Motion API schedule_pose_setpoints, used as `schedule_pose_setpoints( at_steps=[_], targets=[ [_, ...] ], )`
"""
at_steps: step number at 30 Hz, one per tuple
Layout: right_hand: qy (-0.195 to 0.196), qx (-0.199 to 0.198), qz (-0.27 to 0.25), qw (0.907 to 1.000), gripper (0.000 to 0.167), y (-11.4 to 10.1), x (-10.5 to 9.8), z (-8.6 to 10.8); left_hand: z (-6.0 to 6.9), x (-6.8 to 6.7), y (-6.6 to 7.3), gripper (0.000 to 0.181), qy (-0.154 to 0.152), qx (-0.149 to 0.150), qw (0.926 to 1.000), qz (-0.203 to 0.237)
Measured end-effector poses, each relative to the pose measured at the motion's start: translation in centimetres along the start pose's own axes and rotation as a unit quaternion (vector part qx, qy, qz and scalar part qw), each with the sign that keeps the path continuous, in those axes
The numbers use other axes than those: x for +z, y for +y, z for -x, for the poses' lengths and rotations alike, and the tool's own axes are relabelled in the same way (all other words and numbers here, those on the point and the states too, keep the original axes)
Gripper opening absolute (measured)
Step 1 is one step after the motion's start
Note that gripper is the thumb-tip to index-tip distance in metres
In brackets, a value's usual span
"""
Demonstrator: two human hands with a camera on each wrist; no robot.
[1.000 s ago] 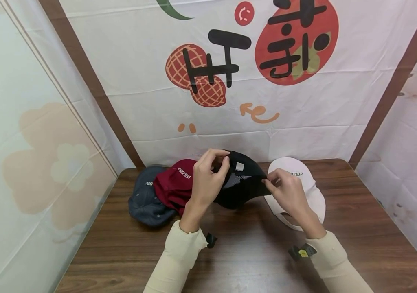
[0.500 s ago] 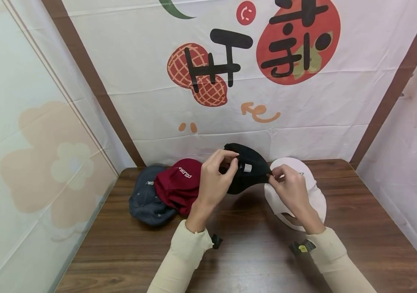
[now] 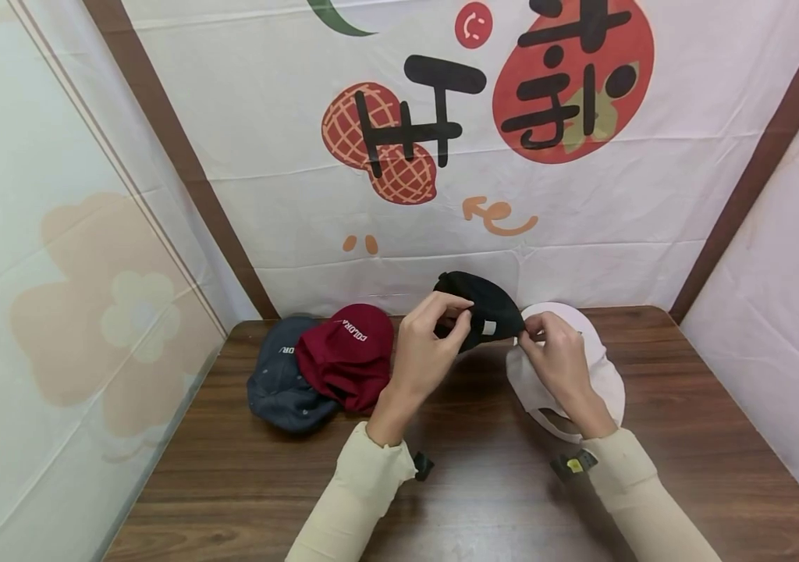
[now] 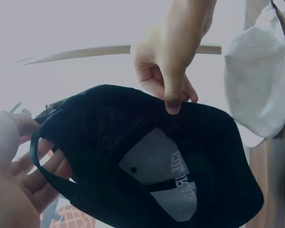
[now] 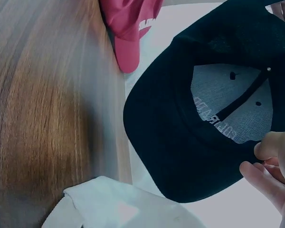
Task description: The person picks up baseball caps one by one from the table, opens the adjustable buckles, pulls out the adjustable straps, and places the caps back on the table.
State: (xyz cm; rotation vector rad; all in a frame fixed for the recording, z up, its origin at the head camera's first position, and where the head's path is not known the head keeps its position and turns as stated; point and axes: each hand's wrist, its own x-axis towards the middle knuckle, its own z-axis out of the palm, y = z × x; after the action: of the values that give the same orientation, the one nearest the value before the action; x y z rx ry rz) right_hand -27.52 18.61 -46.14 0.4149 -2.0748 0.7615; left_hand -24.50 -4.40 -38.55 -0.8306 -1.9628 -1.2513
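Note:
Held up above the back of the table, a black baseball cap [image 3: 494, 300] shows its inside, with a grey front panel lining in both wrist views. My left hand [image 3: 427, 343] holds the cap at its back; in the left wrist view the fingers [image 4: 42, 185] reach behind the strap opening. My right hand [image 3: 559, 355] pinches the cap's edge between thumb and fingertips, where the brim meets the crown [image 5: 263, 152]. Below and behind the right hand lies a white cap [image 3: 606, 382], partly covered by it.
To the left, a dark red cap [image 3: 353, 359] overlaps a navy cap [image 3: 280, 394] on the wooden table [image 3: 231, 484]. A printed white cloth [image 3: 287, 218] hangs behind the table's back edge, with more cloth at both sides.
Both hands have raised the black cap and shifted it slightly right; its crown has tilted so less of the inside faces the head camera. The other caps have not moved.

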Motion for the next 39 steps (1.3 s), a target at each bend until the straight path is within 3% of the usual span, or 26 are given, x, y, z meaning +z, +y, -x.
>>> schedule_pose_setpoints(
  at_steps=[14,25,33,39],
  targets=[
    [-0.010,0.014,0.006,0.9998,0.016,1.2,0.9,-0.3,0.3,1.0,-0.4,0.012,-0.027,-0.015,0.9995,0.000],
    [-0.023,0.021,0.017,0.9994,0.016,2.1,1.1,-0.2,0.9,1.9,-0.8,0.011,-0.042,-0.006,0.9990,-0.012],
    [-0.049,0.035,0.045,0.9972,0.013,2.9,1.1,0.2,1.9,3.1,-1.3,0.010,-0.066,-0.015,0.9975,-0.022],
    [-0.092,0.043,0.069,0.9925,0.013,3.5,1.1,0.4,2.9,4.0,-1.5,0.009,-0.099,-0.026,0.9941,-0.038]
  ],
)
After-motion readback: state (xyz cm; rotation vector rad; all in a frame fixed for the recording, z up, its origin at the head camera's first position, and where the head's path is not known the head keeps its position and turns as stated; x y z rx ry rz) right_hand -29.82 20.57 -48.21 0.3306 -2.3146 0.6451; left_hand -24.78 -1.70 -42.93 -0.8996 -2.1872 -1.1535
